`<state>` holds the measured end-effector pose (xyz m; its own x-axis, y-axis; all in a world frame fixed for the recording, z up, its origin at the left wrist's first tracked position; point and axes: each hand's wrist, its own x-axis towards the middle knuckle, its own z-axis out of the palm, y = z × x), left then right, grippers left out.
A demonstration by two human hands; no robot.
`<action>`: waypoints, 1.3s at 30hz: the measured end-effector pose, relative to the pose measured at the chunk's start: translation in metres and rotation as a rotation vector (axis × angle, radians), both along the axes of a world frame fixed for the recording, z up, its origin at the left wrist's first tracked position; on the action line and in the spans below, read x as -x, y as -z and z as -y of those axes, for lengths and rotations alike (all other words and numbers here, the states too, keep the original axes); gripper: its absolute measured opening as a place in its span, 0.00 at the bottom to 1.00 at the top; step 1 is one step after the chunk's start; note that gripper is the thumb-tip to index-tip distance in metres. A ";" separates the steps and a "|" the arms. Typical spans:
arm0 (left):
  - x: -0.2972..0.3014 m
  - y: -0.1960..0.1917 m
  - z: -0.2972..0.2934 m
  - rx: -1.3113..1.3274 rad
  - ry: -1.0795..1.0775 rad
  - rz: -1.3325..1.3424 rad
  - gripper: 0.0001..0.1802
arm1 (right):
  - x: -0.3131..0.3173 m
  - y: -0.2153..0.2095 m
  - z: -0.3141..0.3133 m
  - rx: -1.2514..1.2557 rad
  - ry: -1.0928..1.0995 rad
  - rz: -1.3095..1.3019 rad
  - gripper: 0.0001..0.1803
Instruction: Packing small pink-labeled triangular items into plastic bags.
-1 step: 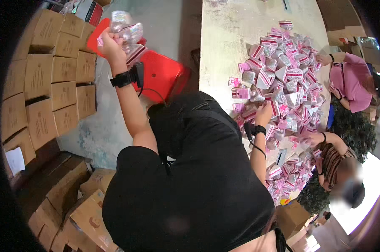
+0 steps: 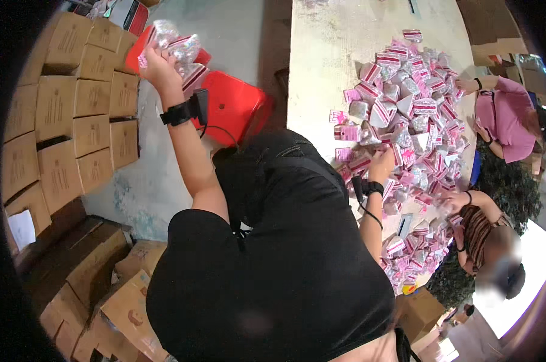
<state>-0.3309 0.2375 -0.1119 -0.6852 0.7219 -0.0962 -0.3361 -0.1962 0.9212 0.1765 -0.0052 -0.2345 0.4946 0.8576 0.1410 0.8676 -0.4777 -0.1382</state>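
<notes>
My left hand (image 2: 162, 67) is stretched out over a red plastic stool at the far left. Its fingers are closed round a bunch of clear plastic packets (image 2: 185, 49) with silvery contents and pink-striped cards. On the table, my right hand (image 2: 381, 164) rests at the near side of a large pile of similar packets (image 2: 424, 108). The fingers there are curled against a striped packet (image 2: 396, 155), pinching its edge. Black straps with small devices and cables sit on both wrists.
Stacked cardboard boxes (image 2: 59, 108) line the left, with more boxes (image 2: 131, 314) lower left. A red stool (image 2: 234, 105) stands beside the pale table (image 2: 321, 60). Across it, a person in pink (image 2: 505, 117) and one in stripes (image 2: 481, 226) reach into the packets.
My left hand and its bunch of packets have dropped slightly in the picture. My right hand stays nearly in place at the pile. The striped-sleeved person's hand has shifted slightly.
</notes>
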 end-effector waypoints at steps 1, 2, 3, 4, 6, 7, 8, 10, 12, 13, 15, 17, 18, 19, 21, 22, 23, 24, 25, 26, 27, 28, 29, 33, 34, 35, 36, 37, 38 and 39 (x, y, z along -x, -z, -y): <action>-0.008 -0.007 0.013 0.100 -0.051 -0.085 0.13 | 0.004 -0.014 0.001 -0.184 -0.026 -0.063 0.08; -0.013 -0.011 0.020 0.200 -0.093 -0.172 0.13 | 0.009 -0.033 0.003 -0.175 -0.027 -0.070 0.08; -0.005 0.004 0.020 0.536 -0.026 -0.617 0.15 | 0.015 -0.055 0.003 -0.216 0.035 -0.147 0.08; -0.035 -0.015 0.031 0.711 0.145 -1.053 0.18 | 0.019 -0.067 0.006 -0.261 0.118 -0.219 0.08; -0.043 0.032 0.025 0.300 0.191 -1.183 0.17 | 0.013 -0.073 0.017 -0.474 0.240 -0.332 0.11; -0.066 0.022 0.028 0.413 0.322 -0.983 0.16 | 0.026 -0.095 0.016 -0.513 0.306 -0.427 0.12; -0.094 0.013 0.032 0.523 0.447 -0.778 0.15 | 0.033 -0.097 0.022 -0.507 0.327 -0.421 0.12; -0.143 -0.017 0.047 0.341 0.807 -0.939 0.17 | 0.039 -0.105 0.031 -0.751 0.332 -1.102 0.15; -0.174 -0.011 0.054 0.010 1.292 -0.700 0.20 | 0.069 -0.144 0.032 -0.679 0.409 -1.537 0.25; -0.200 -0.015 0.064 0.035 1.428 -0.537 0.22 | 0.078 -0.150 0.037 -0.655 0.360 -1.586 0.25; -0.242 -0.034 0.088 -0.064 1.664 -0.553 0.27 | 0.099 -0.159 0.042 -0.642 0.305 -1.637 0.24; -0.265 -0.048 0.106 -0.277 1.876 -0.771 0.32 | 0.124 -0.178 0.041 -0.687 0.328 -1.725 0.22; -0.274 -0.050 0.112 -0.365 1.991 -0.805 0.34 | 0.125 -0.175 0.051 -0.710 0.293 -1.782 0.18; -0.281 -0.044 0.118 -0.370 2.004 -0.801 0.34 | 0.134 -0.183 0.048 -0.705 0.313 -1.749 0.16; -0.290 -0.032 0.129 -0.733 2.181 -0.814 0.33 | 0.143 -0.181 0.048 -0.613 0.275 -1.676 0.10; -0.293 -0.031 0.132 -0.650 2.320 -0.695 0.34 | 0.146 -0.173 0.052 -0.644 0.254 -1.677 0.10; -0.294 -0.031 0.133 -0.626 2.351 -0.717 0.33 | 0.144 -0.171 0.059 -0.634 0.257 -1.730 0.11; -0.294 -0.032 0.134 -0.599 2.384 -0.736 0.33 | 0.143 -0.172 0.063 -0.622 0.263 -1.783 0.13; -0.293 -0.041 0.130 -0.602 2.397 -0.732 0.33 | 0.145 -0.174 0.064 -0.612 0.215 -1.678 0.15; -0.293 -0.053 0.124 -0.337 2.551 -0.610 0.29 | 0.146 -0.177 0.063 -0.599 0.170 -1.572 0.18; -0.292 -0.058 0.118 -0.058 2.668 -0.480 0.26 | 0.148 -0.179 0.062 -0.566 0.113 -1.466 0.18; -0.297 -0.049 0.116 -0.059 2.674 -0.476 0.26 | 0.147 -0.181 0.064 -0.568 0.119 -1.464 0.18; -0.306 -0.033 0.116 -0.080 2.782 -0.132 0.22 | 0.145 -0.184 0.068 -0.429 0.152 -1.270 0.15; -0.311 -0.010 0.119 0.186 2.777 0.482 0.17 | 0.144 -0.206 0.059 -0.308 0.145 -0.804 0.05; -0.312 -0.009 0.118 0.264 2.750 0.560 0.18 | 0.141 -0.209 0.056 -0.253 0.054 -0.476 0.05; -0.314 -0.008 0.114 0.300 2.778 0.561 0.20 | 0.135 -0.205 0.052 -0.362 0.034 -0.456 0.04; -0.316 -0.012 0.110 0.317 2.865 0.540 0.16 | 0.132 -0.207 0.051 -0.350 0.026 -0.428 0.04; -0.315 -0.016 0.109 0.356 2.839 0.453 0.17 | 0.131 -0.201 0.051 -0.393 0.134 -0.529 0.04; -0.314 -0.022 0.108 0.393 2.810 0.367 0.17 | 0.131 -0.196 0.052 -0.437 0.244 -0.629 0.04; -0.317 -0.017 0.108 0.372 2.813 0.345 0.18 | 0.134 -0.201 0.047 -0.476 0.324 -0.674 0.05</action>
<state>-0.0136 0.1293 -0.0951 0.8350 -0.5311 -0.1437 0.4517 0.5128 0.7301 0.0426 -0.0526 -0.0338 0.8096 0.5857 0.0386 0.3624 -0.4470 -0.8179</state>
